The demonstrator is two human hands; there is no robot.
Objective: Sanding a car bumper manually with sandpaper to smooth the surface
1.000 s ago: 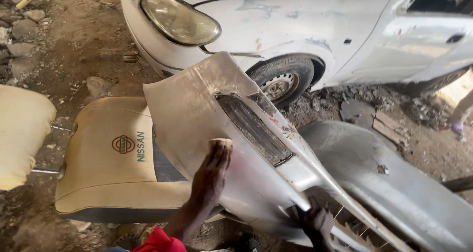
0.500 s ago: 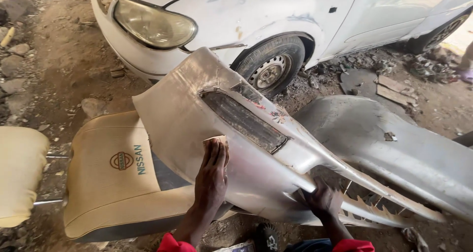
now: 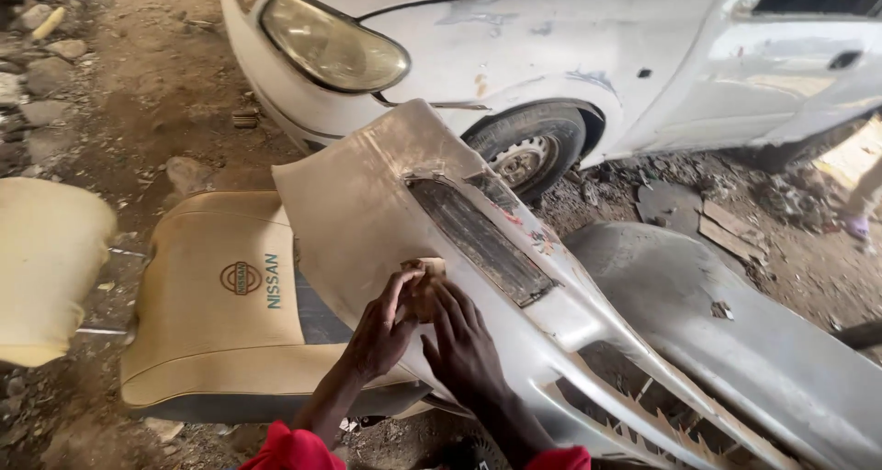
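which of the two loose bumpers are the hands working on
The pale beige bumper propped on the tan car seat; both hands press a small sanding pad on it. The grey one lies untouched, farther right.
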